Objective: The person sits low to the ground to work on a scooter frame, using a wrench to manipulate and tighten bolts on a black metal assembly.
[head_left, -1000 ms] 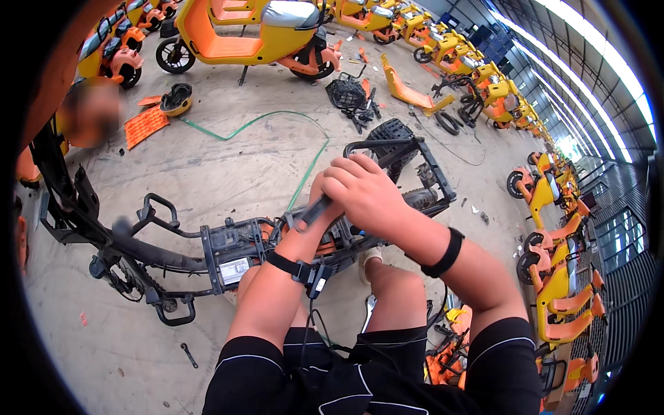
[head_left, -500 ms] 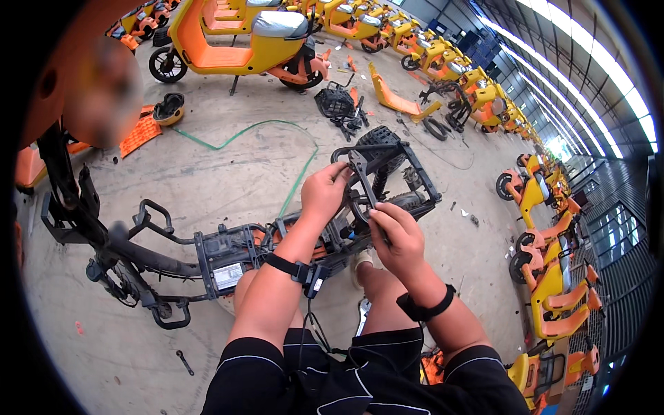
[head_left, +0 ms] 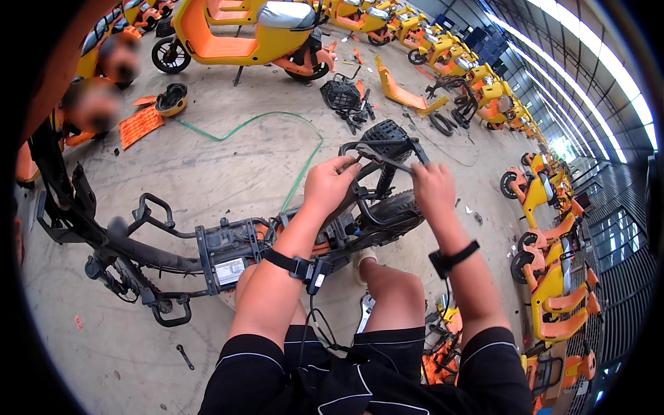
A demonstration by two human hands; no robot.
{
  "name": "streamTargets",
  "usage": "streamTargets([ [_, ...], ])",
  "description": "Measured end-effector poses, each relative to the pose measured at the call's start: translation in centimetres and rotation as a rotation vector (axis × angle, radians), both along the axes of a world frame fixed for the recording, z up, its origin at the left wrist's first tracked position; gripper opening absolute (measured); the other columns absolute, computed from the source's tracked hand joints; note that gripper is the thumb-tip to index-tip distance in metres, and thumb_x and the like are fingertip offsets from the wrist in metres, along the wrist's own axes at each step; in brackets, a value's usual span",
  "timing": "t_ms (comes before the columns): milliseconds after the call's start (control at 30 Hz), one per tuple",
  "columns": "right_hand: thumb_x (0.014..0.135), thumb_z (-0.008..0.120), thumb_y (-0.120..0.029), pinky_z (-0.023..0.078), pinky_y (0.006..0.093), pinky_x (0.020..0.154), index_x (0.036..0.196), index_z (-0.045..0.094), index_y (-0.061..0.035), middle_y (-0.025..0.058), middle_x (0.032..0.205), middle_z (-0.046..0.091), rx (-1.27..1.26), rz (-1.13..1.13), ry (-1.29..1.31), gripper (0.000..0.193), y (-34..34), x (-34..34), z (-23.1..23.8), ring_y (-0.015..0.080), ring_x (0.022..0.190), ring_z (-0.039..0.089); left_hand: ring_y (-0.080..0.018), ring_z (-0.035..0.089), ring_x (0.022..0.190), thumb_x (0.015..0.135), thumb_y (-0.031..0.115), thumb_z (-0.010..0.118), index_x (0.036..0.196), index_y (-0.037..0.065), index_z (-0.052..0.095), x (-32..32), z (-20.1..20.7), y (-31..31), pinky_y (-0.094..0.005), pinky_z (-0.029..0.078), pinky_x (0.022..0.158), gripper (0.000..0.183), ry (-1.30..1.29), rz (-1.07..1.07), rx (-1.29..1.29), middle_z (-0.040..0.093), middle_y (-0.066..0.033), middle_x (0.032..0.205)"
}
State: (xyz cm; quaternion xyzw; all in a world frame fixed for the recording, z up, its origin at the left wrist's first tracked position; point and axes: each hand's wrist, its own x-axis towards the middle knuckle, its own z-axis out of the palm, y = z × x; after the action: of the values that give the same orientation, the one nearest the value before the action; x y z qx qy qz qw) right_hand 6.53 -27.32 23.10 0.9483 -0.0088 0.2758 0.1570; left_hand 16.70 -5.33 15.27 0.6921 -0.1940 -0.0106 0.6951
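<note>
A stripped black scooter frame stands across in front of me, with its battery bay bare and its rear tyre to the right. My right hand is closed around the right end of a long dark wrench. The wrench's other end meets the top rear of the frame. Close to that end, my left hand is closed, thumb and fingertips pinched at the frame tube. What lies between the left fingertips is hidden.
A small wrench lies on the floor at left, and a silver wrench by my leg. A green strap, a helmet and a black basket lie beyond the frame. Yellow scooters stand behind and at right.
My right hand has moved right and upward, swinging its end of the wrench away from my body. My left hand has stayed near the same spot on the frame.
</note>
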Motion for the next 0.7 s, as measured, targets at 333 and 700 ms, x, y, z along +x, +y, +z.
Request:
streamTargets([
  [333, 0.081, 0.056, -0.004, 0.053, 0.0405, 0.095, 0.117, 0.073, -0.0073, 0.0212, 0.115, 0.070, 0.821, 0.017, 0.205, 0.040, -1.4, 14.6, 0.3, 0.0356, 0.105, 0.069, -0.0060, 0.045, 0.058, 0.088, 0.023, 0.075, 0.109, 0.002, 0.075, 0.8, -0.5, -0.9, -0.0269, 0.036, 0.052, 0.030, -0.063, -0.008, 0.003, 0.055, 0.0016, 0.064],
  [700, 0.078, 0.061, -0.004, 0.056, 0.0444, 0.082, 0.131, 0.037, 0.0206, 0.0317, 0.101, 0.068, 0.674, -0.035, 0.297, 0.063, 10.2, 17.5, 3.8, 0.0424, 0.096, 0.069, -0.0172, 0.054, 0.063, 0.092, 0.021, 0.073, 0.100, 0.002, 0.072, -0.1, -0.6, -0.8, -0.0326, 0.045, 0.062, 0.021, -0.217, 0.086, 0.061, 0.063, -0.0098, 0.069],
])
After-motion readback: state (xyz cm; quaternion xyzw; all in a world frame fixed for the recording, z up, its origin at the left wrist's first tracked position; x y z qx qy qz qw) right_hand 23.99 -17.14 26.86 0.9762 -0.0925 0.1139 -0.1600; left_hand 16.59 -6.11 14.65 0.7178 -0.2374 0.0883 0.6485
